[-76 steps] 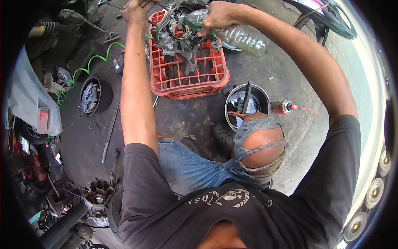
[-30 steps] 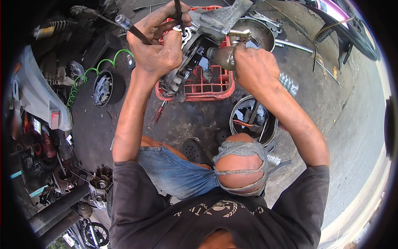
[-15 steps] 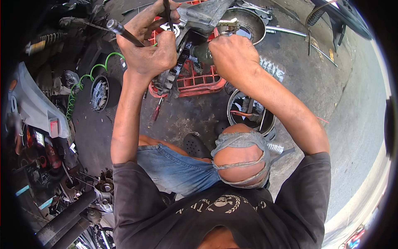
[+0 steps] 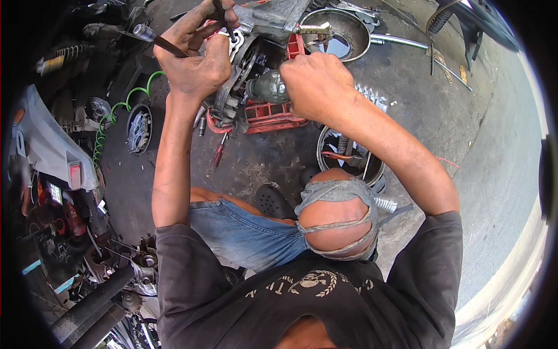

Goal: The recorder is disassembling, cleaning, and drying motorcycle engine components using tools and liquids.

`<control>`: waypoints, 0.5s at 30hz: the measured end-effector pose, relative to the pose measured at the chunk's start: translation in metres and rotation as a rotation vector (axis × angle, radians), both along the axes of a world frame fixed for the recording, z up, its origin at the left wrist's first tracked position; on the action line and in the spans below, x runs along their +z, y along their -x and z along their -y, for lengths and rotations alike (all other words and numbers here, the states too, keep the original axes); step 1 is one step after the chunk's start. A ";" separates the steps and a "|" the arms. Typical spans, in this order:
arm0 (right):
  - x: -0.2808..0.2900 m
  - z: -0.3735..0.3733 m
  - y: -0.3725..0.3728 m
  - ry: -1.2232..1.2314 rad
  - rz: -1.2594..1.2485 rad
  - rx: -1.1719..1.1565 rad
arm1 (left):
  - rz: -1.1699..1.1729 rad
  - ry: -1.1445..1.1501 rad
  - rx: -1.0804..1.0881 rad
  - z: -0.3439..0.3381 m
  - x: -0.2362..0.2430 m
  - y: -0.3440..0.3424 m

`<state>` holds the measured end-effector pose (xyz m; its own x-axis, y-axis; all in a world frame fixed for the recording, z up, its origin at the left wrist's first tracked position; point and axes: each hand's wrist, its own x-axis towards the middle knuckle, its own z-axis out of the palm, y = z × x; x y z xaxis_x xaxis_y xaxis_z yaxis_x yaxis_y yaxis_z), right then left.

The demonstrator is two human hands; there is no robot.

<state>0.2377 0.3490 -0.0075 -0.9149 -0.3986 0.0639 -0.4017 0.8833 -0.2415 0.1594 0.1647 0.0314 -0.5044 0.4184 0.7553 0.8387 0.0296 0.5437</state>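
Observation:
My left hand (image 4: 197, 72) is closed round a dark metal rod with a threaded end (image 4: 165, 43), beside a second thin black rod (image 4: 224, 14) among its fingers at the casing. My right hand (image 4: 317, 87) grips a greenish clear plastic bottle (image 4: 267, 87), tilted on its side with its neck at the opening of a grimy metal engine casing (image 4: 235, 96). The casing rests on a red plastic crate (image 4: 276, 121), tilted up between my hands. My right hand covers the bottle's middle; its ridged body shows behind my wrist. The liquid, if any, at the neck is too small to make out.
A metal basin (image 4: 363, 43) and long silver bar (image 4: 421, 61) lie behind right. A pot of tools (image 4: 322, 151) sits near my knee. A red screwdriver (image 4: 218, 154), dark container with parts (image 4: 139, 128), green coiled hose (image 4: 139, 88) and grey body panel (image 4: 52, 148) are left.
Since the oldest frame the casing has turned and tilted, and both hands have shifted. Over the last second my right hand and bottle have moved left toward the casing; my left hand keeps its grip.

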 end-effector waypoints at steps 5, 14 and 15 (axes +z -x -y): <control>-0.007 -0.017 0.013 -0.049 -0.002 -0.126 | 0.021 -0.040 -0.044 0.000 -0.004 0.004; -0.006 -0.005 0.007 0.089 -0.098 -0.354 | 0.122 -0.066 0.056 0.014 0.005 0.024; -0.007 -0.005 0.009 0.080 -0.110 -0.364 | 0.141 -0.079 0.056 0.014 0.006 0.027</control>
